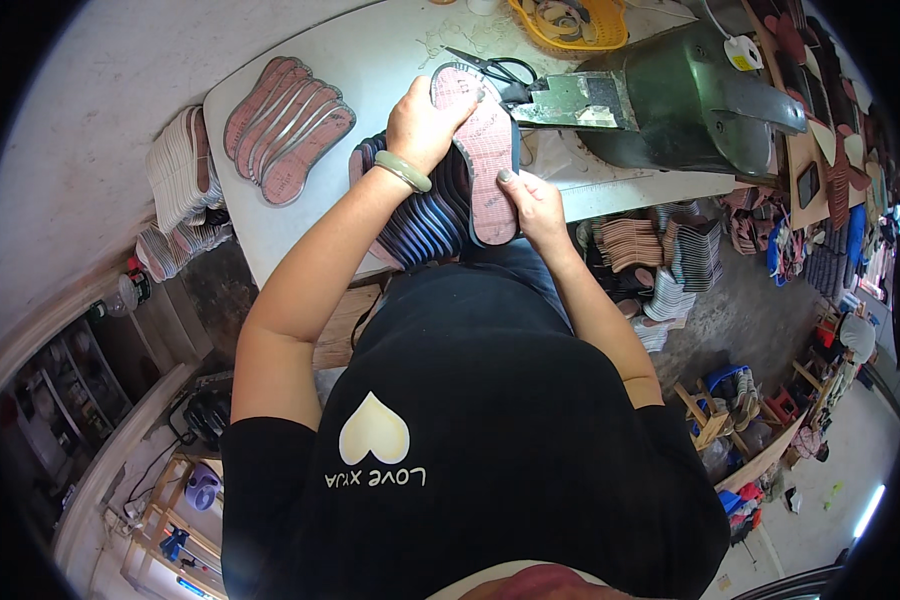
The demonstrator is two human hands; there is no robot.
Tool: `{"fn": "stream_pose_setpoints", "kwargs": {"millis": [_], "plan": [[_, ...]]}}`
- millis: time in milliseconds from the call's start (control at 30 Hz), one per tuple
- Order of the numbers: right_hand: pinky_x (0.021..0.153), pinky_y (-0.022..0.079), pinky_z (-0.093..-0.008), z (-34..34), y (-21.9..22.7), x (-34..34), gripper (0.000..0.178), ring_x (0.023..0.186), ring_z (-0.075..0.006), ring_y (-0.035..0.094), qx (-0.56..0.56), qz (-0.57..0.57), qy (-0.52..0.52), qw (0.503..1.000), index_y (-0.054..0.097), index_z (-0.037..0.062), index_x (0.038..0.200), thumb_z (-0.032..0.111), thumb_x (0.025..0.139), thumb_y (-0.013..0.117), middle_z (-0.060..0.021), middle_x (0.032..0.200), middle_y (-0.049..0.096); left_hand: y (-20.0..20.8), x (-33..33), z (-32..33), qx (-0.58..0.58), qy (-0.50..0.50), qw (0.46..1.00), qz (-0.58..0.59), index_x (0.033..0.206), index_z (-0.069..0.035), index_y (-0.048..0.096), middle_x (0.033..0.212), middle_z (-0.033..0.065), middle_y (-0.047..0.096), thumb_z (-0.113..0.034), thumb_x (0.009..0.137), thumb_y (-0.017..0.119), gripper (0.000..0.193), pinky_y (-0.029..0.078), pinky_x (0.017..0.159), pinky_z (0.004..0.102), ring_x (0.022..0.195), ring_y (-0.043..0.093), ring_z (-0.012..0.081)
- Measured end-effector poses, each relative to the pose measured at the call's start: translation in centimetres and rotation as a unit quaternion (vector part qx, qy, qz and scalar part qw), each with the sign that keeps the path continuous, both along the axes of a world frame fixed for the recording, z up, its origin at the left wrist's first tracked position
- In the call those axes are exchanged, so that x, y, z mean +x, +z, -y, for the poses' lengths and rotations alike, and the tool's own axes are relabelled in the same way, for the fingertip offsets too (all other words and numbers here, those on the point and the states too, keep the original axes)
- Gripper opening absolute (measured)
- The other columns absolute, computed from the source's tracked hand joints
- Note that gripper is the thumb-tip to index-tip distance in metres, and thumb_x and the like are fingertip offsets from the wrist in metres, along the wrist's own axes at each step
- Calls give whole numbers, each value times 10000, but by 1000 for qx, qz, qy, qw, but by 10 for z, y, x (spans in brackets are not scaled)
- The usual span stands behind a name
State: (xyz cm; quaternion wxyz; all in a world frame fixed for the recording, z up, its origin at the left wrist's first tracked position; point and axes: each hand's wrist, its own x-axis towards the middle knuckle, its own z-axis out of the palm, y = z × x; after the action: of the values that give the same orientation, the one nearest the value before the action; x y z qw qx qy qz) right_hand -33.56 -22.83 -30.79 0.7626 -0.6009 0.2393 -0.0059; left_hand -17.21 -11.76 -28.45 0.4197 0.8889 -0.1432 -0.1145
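We are gripping the pink insole (485, 150) with left hand (425, 125) at its toe and right hand (532, 205) at its heel (both clasped on it), keeping it flat over the fanned dark stack (425, 220)

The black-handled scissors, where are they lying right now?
In the head view, the black-handled scissors lie on the grey worktable, just beyond the pink shoe insole that both hands hold, beside the dark green machine to the right.

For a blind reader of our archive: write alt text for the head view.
Seen from above, a person in a black shirt holds a pink insole on top of a fanned stack of dark insoles, left hand at its upper end, right hand at its lower end. Black scissors, a dark green machine and another row of pink insoles lie on the grey table.
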Motion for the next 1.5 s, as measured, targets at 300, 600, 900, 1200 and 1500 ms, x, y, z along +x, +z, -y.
{"fn": "stream_pose_setpoints", "kwargs": {"millis": [300,600,900,1200,1500], "plan": [[551,467,-393,26,35,31,228,630,-326,601,-488,-7,62,871,655,94,752,270,854,553,-127,679,621,-20,6,15,-50,151,987,2,967,62,544,911,274,618,-388,710,710,544,478,791,406,883,607,397],[636,486,-264,54,18,15,381,694,-192,630,177,-106,124,971,620,-68,944,282,940,469,-119,857,652,-16,25,27,-85,225,971,-6,956,68,562,922,269,621,-332,738,683,471,471,809,399,903,607,394],[485,433,-206,2,20,19,367,494,-105,540,214,-45,1,976,627,-52,839,276,928,488,-68,624,601,-26,49,30,-83,232,968,-50,1096,93,485,1082,311,547,-366,778,651,582,426,902,420,1032,541,415],[443,394,-192,-4,16,52,359,470,-99,514,186,-55,-29,981,618,-36,837,294,924,506,-52,612,592,13,86,27,91,-469,850,221,1185,-57,549,1208,150,534,-472,773,618,590,374,954,401,1160,450,310],[390,319,-180,1,18,68,370,408,-66,456,144,-75,-19,987,620,-28,828,319,917,528,-29,577,570,34,95,29,191,-528,821,99,1033,-179,653,984,16,621,-410,832,583,314,418,869,356,956,518,231]]}}
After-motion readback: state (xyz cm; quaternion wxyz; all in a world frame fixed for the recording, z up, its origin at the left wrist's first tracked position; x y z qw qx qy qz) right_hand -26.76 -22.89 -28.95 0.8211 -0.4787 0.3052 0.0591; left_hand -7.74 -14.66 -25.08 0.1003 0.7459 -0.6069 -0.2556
